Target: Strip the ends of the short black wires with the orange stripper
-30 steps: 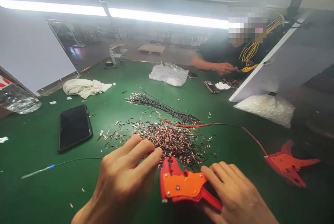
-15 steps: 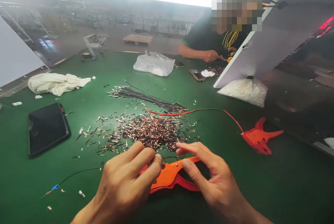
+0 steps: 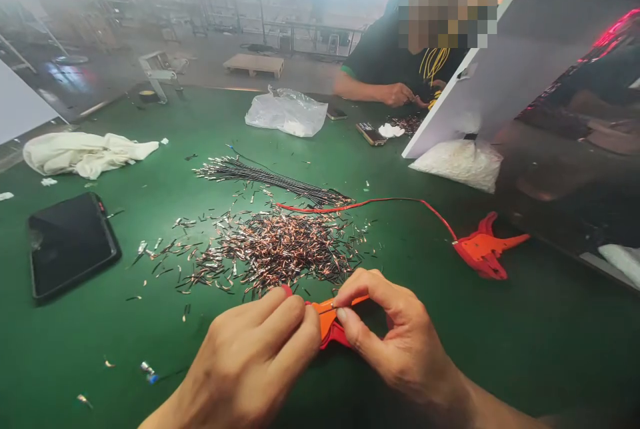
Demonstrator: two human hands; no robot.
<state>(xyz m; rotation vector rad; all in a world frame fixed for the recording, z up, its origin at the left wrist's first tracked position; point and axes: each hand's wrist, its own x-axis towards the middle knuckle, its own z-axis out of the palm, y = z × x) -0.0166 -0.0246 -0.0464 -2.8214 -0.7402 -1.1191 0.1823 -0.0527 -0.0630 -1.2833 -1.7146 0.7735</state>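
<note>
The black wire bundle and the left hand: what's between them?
In the head view, a pile of copper and black wire scraps lies between the black wire bundle and the left hand, with a red cord at its far edge.

Spread on the worktop (image 3: pixel 550 322), with clippings (image 3: pixel 283 249) before a wire bundle (image 3: pixel 265 175), a phone (image 3: pixel 73 247) to their left, 1 wire stripper (image 3: pixel 484 250) to their right and a nearer stripper (image 3: pixel 336 333) between left hand (image 3: pixel 253 352) and right hand (image 3: pixel 410 342).
</note>
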